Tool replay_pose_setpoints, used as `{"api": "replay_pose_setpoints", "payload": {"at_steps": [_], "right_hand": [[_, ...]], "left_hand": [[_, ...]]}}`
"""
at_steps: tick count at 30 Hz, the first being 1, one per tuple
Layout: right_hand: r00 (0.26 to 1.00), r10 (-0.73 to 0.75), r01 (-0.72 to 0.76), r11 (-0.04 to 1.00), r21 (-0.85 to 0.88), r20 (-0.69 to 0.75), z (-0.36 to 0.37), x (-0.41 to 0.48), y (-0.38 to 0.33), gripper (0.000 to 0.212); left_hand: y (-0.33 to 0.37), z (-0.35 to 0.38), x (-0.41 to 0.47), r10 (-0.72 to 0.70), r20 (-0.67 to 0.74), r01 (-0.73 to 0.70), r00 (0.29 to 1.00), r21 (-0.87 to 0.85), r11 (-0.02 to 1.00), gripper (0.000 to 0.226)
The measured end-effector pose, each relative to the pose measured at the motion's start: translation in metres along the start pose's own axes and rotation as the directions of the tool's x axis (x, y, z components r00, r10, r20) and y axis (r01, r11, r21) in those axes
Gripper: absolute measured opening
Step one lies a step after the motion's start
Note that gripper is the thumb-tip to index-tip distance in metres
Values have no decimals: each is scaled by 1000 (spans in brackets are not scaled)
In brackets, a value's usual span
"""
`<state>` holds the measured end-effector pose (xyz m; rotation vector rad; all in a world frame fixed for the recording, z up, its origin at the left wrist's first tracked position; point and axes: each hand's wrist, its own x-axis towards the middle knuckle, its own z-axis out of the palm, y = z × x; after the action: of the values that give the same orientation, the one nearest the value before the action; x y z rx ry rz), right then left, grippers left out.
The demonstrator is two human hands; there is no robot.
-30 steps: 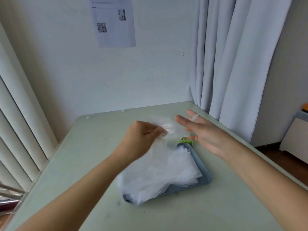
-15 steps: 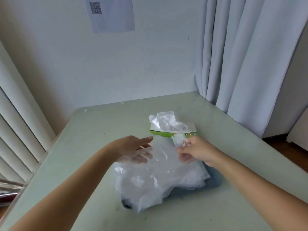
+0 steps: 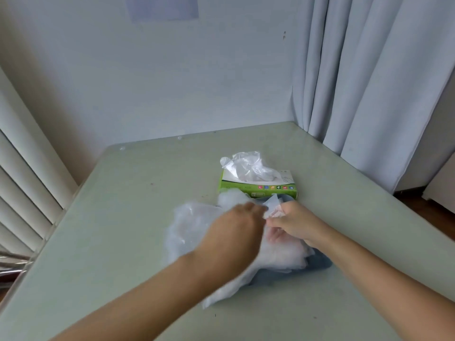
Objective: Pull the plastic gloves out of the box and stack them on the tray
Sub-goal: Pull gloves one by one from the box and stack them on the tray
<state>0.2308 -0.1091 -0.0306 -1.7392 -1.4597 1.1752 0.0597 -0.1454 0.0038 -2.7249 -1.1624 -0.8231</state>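
Note:
A green and white glove box (image 3: 258, 189) stands on the table just beyond the tray, with a crumpled clear glove (image 3: 246, 166) sticking out of its top. The blue-grey tray (image 3: 318, 263) is mostly buried under a loose pile of clear plastic gloves (image 3: 190, 225) that spills over its near left edge. My right hand (image 3: 294, 221) pinches the edge of a glove (image 3: 272, 205) above the pile's far side. My left hand (image 3: 234, 230), blurred by motion, lies over the pile with its fingers stretched toward the right hand's fingertips.
The pale green table (image 3: 123, 217) ends at a wall behind the box. Grey curtains (image 3: 369, 82) hang by the right edge, and slatted blinds (image 3: 24, 180) stand at the left. Wooden floor (image 3: 433, 215) shows beyond the right edge.
My right hand took hold of a glove edge and lowered it onto the pile. My left hand slid right across the pile to meet it. The view tilted down.

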Motion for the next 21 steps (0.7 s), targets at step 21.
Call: {"api": "replay_pose_setpoints", "payload": {"at_steps": [21], "right_hand": [[902,-211,432,487,-759,377,0,-22,25,87]], "left_hand": [[-42,33,-36,-268,638,217,722,159,963,68]]}}
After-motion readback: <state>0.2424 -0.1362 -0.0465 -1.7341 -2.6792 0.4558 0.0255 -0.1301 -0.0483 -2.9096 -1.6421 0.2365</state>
